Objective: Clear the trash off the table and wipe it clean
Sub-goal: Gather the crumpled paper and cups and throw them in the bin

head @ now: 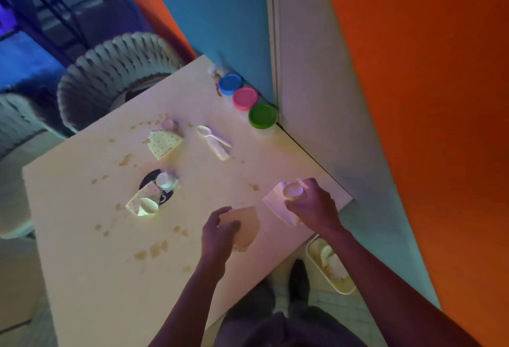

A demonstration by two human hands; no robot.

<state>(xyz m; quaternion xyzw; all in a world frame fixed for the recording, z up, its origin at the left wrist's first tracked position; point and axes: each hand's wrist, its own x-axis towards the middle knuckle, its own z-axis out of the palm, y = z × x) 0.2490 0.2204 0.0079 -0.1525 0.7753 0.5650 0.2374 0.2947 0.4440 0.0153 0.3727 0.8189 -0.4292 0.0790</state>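
Note:
The pale table (82, 250) is spotted with brown stains and strewn with trash. My left hand (219, 233) grips a tan cloth (248, 226) lying on the table near its front edge. My right hand (311, 206) holds a small pale crumpled piece (293, 191) over a white napkin (278, 206) by the right edge. A dotted napkin (164, 141), a white plastic spoon (210, 134) and a pile of a dotted napkin, spoon and small cup (154, 195) on a dark coaster lie further back.
Three tubs with blue (230, 84), pink (245, 97) and green (262, 116) lids stand against the wall. A pale bin (330, 266) holding trash sits on the floor below the right edge. A woven chair (115, 71) stands behind the table.

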